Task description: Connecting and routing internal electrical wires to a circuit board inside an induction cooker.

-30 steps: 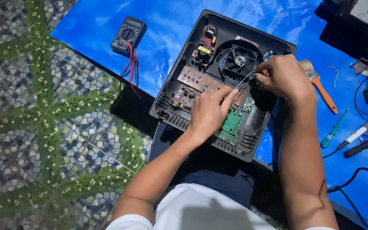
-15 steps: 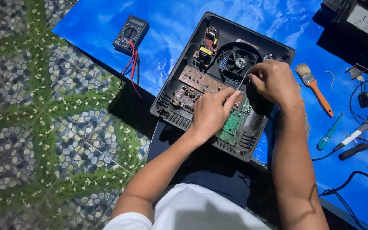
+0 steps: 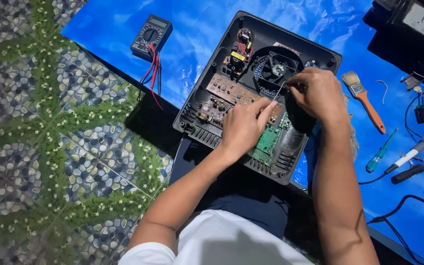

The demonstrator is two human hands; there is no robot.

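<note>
working: both hands over an opened black appliance case [image 3: 290, 147] lying on a blue sheet [image 3: 202, 29]
left hand [image 3: 244, 126]: fingers curled, resting on the brown circuit board [image 3: 226, 91], fingertips pinching the low end of a thin metal wire [image 3: 277, 93]
right hand [image 3: 317, 93]: closed in a pinch on the upper end of the same wire, just beside the round black fan [image 3: 277, 68]
wire: slanted, running between the two hands above the boards
green board [image 3: 267, 142]: inside the case, just under the left hand, partly hidden
case position: tilted, near edge overhanging the person's dark lap
multimeter [image 3: 151, 35]: on the sheet left of the case, red and black leads trailing toward the floor
paintbrush [image 3: 364, 100]: orange handle, right of the case
green screwdriver [image 3: 380, 153]: further right, near a soldering iron [image 3: 415, 151] with cable
floor [image 3: 50, 147]: pebble-pattern tiles with green bands, left of the sheet
</note>
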